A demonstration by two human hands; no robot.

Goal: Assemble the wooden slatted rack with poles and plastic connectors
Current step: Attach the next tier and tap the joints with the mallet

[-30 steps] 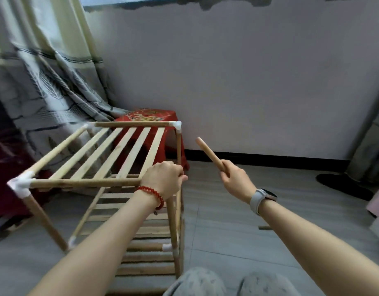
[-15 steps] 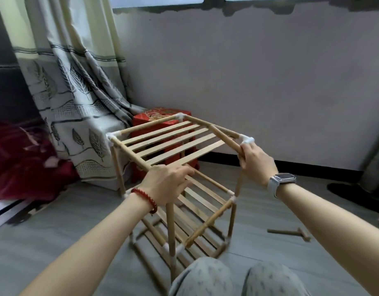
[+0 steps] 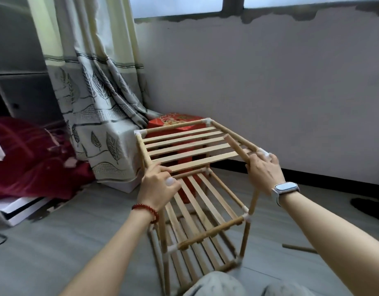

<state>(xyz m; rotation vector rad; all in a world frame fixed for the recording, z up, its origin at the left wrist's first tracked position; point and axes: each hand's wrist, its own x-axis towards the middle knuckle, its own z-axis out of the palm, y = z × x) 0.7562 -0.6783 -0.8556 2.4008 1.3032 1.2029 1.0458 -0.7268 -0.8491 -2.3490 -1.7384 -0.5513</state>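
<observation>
The wooden slatted rack point(image 3: 184, 146) stands on the floor before me, three slatted shelves joined by poles and white plastic connectors. My left hand point(image 3: 157, 186) grips its near left top corner, covering the connector there. My right hand point(image 3: 264, 169) rests on the near right top corner beside a white connector point(image 3: 263, 152) and holds a loose wooden pole point(image 3: 235, 148) that lies slanted across the top shelf. A middle-shelf connector point(image 3: 246, 216) shows below the right hand.
A red box point(image 3: 173, 121) sits behind the rack against the grey wall. A leaf-patterned curtain point(image 3: 94, 103) hangs at left, with red fabric point(image 3: 30, 157) beside it. Another loose pole point(image 3: 299, 248) lies on the grey floor at right. My knees point(image 3: 216, 285) are at the bottom edge.
The rack has turned and now sits squarer in front of me. My right hand, earlier holding the pole up in the air, came down onto the top right corner with the pole.
</observation>
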